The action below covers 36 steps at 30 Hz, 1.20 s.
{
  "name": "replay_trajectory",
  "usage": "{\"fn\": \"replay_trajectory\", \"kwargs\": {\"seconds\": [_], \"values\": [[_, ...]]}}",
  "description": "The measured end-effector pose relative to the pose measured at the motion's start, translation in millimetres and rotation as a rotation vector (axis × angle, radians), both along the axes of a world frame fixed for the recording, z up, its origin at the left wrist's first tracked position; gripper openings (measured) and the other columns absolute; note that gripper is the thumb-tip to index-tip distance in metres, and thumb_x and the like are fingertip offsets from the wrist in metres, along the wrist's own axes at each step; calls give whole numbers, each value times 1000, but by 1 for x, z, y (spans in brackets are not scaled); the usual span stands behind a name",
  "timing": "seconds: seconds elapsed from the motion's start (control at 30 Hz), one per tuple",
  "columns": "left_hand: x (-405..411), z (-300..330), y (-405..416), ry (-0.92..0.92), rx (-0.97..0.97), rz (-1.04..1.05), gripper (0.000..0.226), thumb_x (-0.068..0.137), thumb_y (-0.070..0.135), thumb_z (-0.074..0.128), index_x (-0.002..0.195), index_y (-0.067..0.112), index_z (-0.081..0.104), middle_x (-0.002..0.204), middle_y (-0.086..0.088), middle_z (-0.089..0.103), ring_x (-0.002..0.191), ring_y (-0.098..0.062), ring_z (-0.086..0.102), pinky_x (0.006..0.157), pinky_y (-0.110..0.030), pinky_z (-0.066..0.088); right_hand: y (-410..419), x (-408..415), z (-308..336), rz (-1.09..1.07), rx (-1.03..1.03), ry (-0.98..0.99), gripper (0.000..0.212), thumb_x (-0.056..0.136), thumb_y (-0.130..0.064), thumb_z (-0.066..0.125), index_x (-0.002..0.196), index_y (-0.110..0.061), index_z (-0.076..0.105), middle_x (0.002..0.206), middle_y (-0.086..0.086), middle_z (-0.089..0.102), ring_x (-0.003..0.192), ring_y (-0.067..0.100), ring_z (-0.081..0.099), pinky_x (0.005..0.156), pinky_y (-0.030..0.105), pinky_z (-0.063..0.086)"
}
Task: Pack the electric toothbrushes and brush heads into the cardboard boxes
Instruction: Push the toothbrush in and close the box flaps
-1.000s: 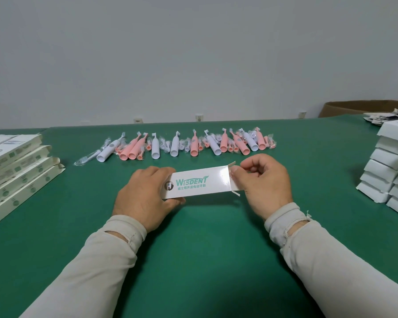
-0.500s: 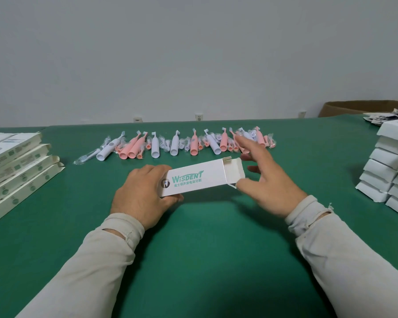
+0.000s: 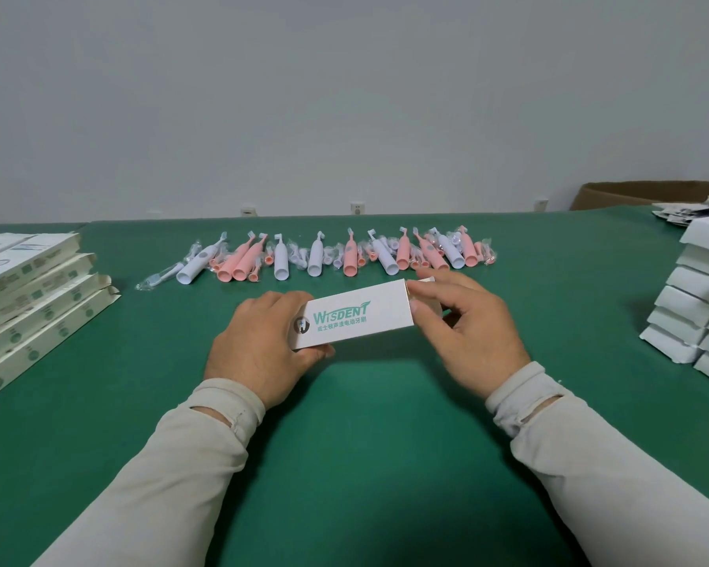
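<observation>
A white cardboard box (image 3: 353, 317) with green WISDENT lettering is held flat above the green table, in the middle of the view. My left hand (image 3: 263, 341) grips its left end. My right hand (image 3: 463, 325) closes around its right end, fingers over the end flap, which is mostly hidden. Behind the box, a row of several pink and white electric toothbrushes (image 3: 316, 257) lies across the table, mixed with small bagged brush heads (image 3: 488, 251).
A stack of flat printed cartons (image 3: 29, 296) lies at the left edge. Piles of white boxes (image 3: 696, 304) stand at the right edge, with loose leaflets (image 3: 688, 212) and a brown cardboard bin (image 3: 631, 194) behind them. The green table (image 3: 365, 444) stretches toward me.
My right hand, which had opened toward the toothbrushes with the box's end flap standing out, has come back onto the right end and covers the flap. The left hand kept its hold.
</observation>
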State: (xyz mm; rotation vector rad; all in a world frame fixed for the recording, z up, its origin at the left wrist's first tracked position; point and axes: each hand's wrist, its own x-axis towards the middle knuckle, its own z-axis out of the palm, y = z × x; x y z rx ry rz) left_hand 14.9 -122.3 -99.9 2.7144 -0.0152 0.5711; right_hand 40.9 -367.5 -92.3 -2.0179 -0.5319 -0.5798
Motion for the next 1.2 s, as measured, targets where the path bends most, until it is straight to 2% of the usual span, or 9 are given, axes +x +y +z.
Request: {"fn": "replay_trajectory", "kwargs": {"seconds": [0.07, 0.17, 0.3, 0.47, 0.63, 0.77, 0.97, 1.13, 1.2], "values": [[0, 0, -2, -2, 0, 8, 56, 76, 62, 72, 124, 44, 50, 117, 16, 54, 113, -15, 45, 79, -37, 46, 4, -2, 1, -29, 22, -62, 34, 90, -25, 64, 123, -33, 66, 116, -33, 61, 100, -14, 55, 83, 1, 40], [0, 1, -4, -12, -5, 22, 58, 76, 62, 72, 126, 42, 50, 117, 15, 54, 113, -16, 45, 79, -36, 45, 10, -3, 1, 20, 242, 17, 38, 83, -31, 63, 118, -44, 53, 119, -26, 66, 81, -2, 58, 66, 11, 46], [-1, 2, -5, -34, -2, 35, 57, 76, 62, 72, 125, 42, 51, 117, 14, 55, 113, -17, 45, 75, -35, 42, 11, 0, 0, 96, 525, 173, 35, 84, -32, 67, 118, -35, 59, 104, -8, 76, 83, 2, 67, 79, 30, 57], [-3, 4, -5, -51, 17, 48, 57, 76, 62, 72, 125, 42, 51, 119, 14, 55, 115, -17, 45, 75, -35, 42, 10, 1, -1, 96, 598, 226, 14, 90, -14, 71, 100, -24, 71, 86, -7, 77, 73, 3, 68, 64, 23, 55], [-4, 5, -7, -69, 48, 53, 55, 76, 60, 73, 123, 43, 51, 119, 15, 55, 116, -17, 45, 72, -33, 38, 12, -1, -1, 95, 606, 260, 8, 88, -10, 74, 83, -16, 71, 70, -5, 71, 65, 6, 62, 63, 26, 55], [-5, 7, -8, -56, 70, 66, 53, 77, 60, 72, 123, 43, 51, 119, 16, 55, 116, -16, 45, 70, -32, 37, 12, -1, -2, 69, 555, 263, 20, 89, -16, 73, 70, -23, 74, 72, -9, 72, 66, 3, 62, 64, 29, 56], [-6, 6, -9, -58, 69, 67, 65, 79, 62, 69, 135, 40, 45, 127, 11, 54, 117, -21, 49, 75, -40, 49, 24, -1, -7, 26, 510, 251, 17, 90, -11, 72, 94, -28, 74, 94, -8, 77, 88, 11, 70, 90, 47, 58], [-6, -2, -26, -32, -38, -139, 69, 83, 31, 74, 145, 28, 46, 139, 2, 50, 123, -24, 49, 97, -42, 46, 3, 10, -1, -195, 590, 274, 14, 92, -18, 68, 93, -29, 77, 85, -24, 74, 79, 3, 70, 79, 36, 62], [-6, -6, -31, -37, -95, -170, 64, 82, 25, 77, 142, 24, 53, 133, -1, 54, 119, -22, 52, 97, -35, 41, -7, 12, -2, -211, 559, 310, 15, 94, -23, 65, 85, -23, 77, 80, -14, 75, 66, 5, 65, 71, 38, 63]]}}
